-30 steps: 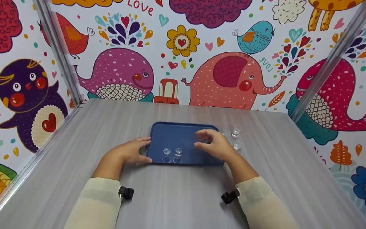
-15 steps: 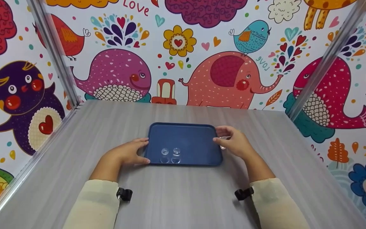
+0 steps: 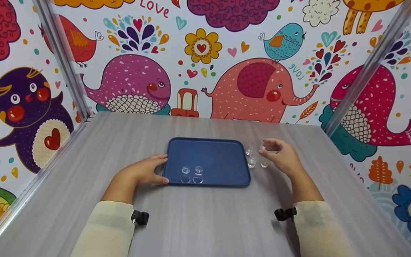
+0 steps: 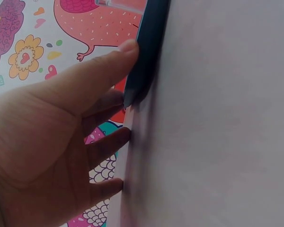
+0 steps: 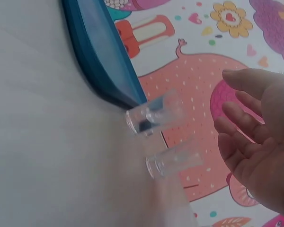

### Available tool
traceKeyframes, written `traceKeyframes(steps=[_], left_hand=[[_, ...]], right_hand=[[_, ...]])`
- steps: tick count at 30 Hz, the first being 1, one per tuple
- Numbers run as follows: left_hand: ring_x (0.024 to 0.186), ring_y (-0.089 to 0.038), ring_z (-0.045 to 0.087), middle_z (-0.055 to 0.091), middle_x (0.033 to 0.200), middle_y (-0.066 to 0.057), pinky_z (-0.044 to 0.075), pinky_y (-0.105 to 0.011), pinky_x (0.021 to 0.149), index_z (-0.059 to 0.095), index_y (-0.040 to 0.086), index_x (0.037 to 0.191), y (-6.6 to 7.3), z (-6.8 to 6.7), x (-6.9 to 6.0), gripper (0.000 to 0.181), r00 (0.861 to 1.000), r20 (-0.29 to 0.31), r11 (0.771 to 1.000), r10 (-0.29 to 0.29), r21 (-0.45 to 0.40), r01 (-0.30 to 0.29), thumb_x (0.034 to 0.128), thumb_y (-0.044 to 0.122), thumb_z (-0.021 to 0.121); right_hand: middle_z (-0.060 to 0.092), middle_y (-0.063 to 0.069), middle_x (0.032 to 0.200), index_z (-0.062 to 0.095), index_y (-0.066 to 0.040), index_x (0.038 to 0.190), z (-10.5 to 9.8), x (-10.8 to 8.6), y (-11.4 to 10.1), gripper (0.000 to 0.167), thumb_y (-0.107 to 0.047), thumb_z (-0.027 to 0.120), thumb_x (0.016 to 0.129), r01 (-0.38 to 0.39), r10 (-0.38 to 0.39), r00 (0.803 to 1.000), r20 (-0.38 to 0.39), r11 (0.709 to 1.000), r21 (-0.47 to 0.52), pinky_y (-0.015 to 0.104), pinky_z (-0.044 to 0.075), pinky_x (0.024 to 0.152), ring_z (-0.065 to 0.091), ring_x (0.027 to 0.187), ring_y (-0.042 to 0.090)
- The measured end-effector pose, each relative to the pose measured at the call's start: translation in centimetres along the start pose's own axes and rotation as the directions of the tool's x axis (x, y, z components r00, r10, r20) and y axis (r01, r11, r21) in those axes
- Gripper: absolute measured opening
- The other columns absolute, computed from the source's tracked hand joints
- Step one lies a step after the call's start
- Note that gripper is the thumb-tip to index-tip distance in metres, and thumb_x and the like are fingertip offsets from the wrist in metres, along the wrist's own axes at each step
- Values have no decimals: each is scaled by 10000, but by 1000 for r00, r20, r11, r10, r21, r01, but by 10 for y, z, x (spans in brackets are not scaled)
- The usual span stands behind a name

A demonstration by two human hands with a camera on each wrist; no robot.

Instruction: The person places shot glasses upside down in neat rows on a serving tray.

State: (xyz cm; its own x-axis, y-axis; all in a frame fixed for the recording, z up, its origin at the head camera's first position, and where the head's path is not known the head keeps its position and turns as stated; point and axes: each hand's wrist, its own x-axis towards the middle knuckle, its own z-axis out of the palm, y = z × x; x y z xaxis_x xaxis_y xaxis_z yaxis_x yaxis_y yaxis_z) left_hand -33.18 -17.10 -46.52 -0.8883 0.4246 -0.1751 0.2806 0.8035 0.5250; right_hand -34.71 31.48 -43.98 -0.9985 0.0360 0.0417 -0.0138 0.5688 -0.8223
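My left hand (image 3: pixel 145 170) rests at the left edge of the blue tray (image 3: pixel 223 157), fingers spread. In the left wrist view its thumb (image 4: pixel 123 54) touches the tray rim. Two small clear glasses (image 3: pixel 198 170) stand near the tray's front left. Just right of the tray is a group of several more glasses (image 3: pixel 251 163) on the table. My right hand (image 3: pixel 282 157) hovers beside this group, its fingers loosely bent and partly covering a glass in the head view. From the right wrist, nothing shows between fingers and thumb; a shot glass (image 5: pixel 173 160) stands apart from them.
The grey table (image 3: pixel 205 221) runs to a back wall (image 3: pixel 187 75) printed with cartoon animals. Metal posts (image 3: pixel 64 67) rise at the back corners. A black wrist camera (image 3: pixel 140 217) is strapped over each pale sleeve.
My right hand has moved right, from above the tray, past its right edge, to the far side of the loose glasses. The left hand stays at the tray's left edge.
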Motion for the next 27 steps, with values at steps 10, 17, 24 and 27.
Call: traceKeyframes(steps=[10,17,24,27], left_hand=[[1641,-390,297,330,1765,-92,278,-584,1334,422,45,1638,-1,0,1,897,1000,5,1000,-6,9,6,923,373,853],[1640,-392,297,334,1764,-90,275,-584,1335,425,48,1638,-1,0,1,895,1000,2,1000,-14,8,14,922,373,853],[1637,-396,303,339,1762,-92,277,-585,1334,427,49,1637,-1,1,2,894,1000,1,1000,-12,14,12,921,376,852],[1638,-395,302,338,1763,-89,277,-586,1334,426,56,1639,-1,1,2,896,1000,0,1000,-16,11,16,920,379,853]], right_hand=[[632,154,1468,597,-155,1501,-6,5,19,633,-361,829,949,-64,64,998,5,998,-1,298,562,1046,597,1277,299],[615,176,1517,525,-89,1557,-2,11,40,700,-293,819,955,-95,96,992,77,995,-26,524,477,1217,586,1378,362],[706,201,1252,654,-16,1388,7,16,54,533,-199,832,921,-73,82,994,69,989,-127,336,563,925,650,1107,293],[713,160,1133,696,-19,1327,10,16,56,471,-170,836,904,-75,83,995,48,985,-153,267,519,806,627,992,250]])
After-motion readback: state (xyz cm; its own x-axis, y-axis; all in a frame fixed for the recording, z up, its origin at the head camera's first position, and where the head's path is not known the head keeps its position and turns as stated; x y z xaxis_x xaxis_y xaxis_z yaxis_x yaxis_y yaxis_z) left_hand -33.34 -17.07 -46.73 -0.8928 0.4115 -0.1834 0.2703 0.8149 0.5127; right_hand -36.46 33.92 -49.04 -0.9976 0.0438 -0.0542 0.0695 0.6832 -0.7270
